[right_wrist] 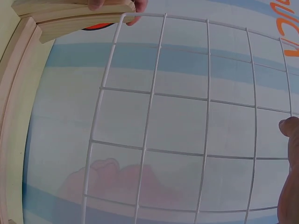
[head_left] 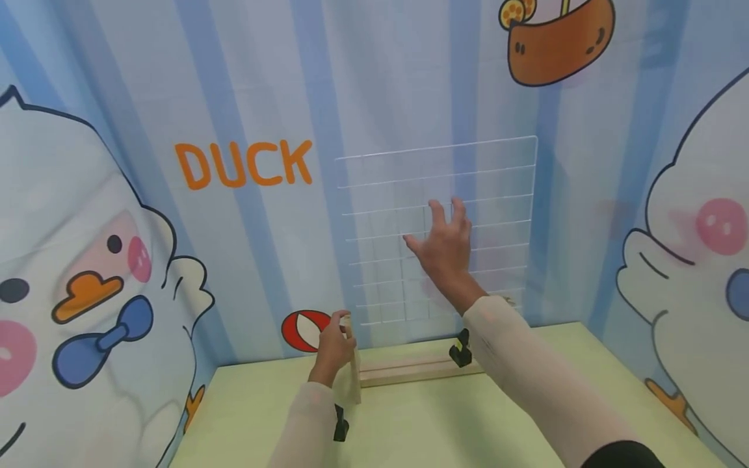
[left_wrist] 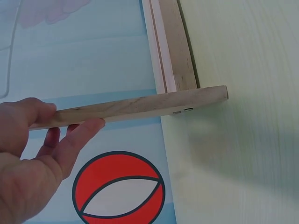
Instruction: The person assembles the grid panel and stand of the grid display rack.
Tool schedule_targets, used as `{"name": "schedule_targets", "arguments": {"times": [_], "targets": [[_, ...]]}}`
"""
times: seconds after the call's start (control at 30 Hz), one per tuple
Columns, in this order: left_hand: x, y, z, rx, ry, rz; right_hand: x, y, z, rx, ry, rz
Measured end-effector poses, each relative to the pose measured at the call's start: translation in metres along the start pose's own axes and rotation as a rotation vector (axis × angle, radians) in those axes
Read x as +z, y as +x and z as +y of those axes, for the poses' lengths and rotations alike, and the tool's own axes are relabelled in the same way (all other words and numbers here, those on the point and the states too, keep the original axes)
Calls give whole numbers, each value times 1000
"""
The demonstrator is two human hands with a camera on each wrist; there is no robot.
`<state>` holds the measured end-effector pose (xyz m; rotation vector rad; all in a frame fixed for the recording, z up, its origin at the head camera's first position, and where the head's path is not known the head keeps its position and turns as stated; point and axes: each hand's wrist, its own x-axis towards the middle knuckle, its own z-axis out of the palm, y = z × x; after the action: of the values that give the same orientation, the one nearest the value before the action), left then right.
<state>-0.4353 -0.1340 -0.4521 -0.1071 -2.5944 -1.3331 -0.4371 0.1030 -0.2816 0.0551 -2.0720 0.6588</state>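
Observation:
My left hand (head_left: pixel 333 348) pinches the upper part of an upright wooden side board (left_wrist: pixel 140 105), thumb on one face and fingers on the other. This board joins the end of a long wooden base rail (head_left: pixel 421 374) with a groove along it. A white wire grid panel (right_wrist: pixel 208 100) is held up above the rail by my right hand (head_left: pixel 447 250), its fingers spread and bent at the wires. In the right wrist view the thumb (right_wrist: pixel 289 125) rests against a wire, the other fingers out of sight. One grid corner overlaps the side board there.
A small black clip-like piece (head_left: pixel 460 349) is by the rail, and another black piece (head_left: pixel 341 422) is beside my left wrist. The pale yellow table (head_left: pixel 421 429) meets a striped cloth backdrop (head_left: pixel 386 71) with printed ducks behind and on both sides.

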Motion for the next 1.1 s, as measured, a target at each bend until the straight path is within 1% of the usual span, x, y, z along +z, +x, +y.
{"name": "schedule_targets", "arguments": {"times": [0.2,0.37,0.5,0.6,0.73,0.93,1.03,1.1], "targets": [[1,0,0,13,10,4,4,6,-11,17,10,16],[2,2,2,31,22,7,10,8,-17,9,-3,3],[2,2,4,26,16,-9,16,8,-18,-1,-33,8],[2,1,4,10,20,-22,18,7,-18,-13,-35,22],[0,-1,5,8,20,-18,20,7,-19,-27,-25,24],[-2,-2,4,12,11,-9,21,5,-18,-4,-4,10],[-2,-2,4,2,7,-7,22,4,-18,-11,4,18],[-2,-2,3,10,7,-9,23,4,-18,-15,6,25]]}}
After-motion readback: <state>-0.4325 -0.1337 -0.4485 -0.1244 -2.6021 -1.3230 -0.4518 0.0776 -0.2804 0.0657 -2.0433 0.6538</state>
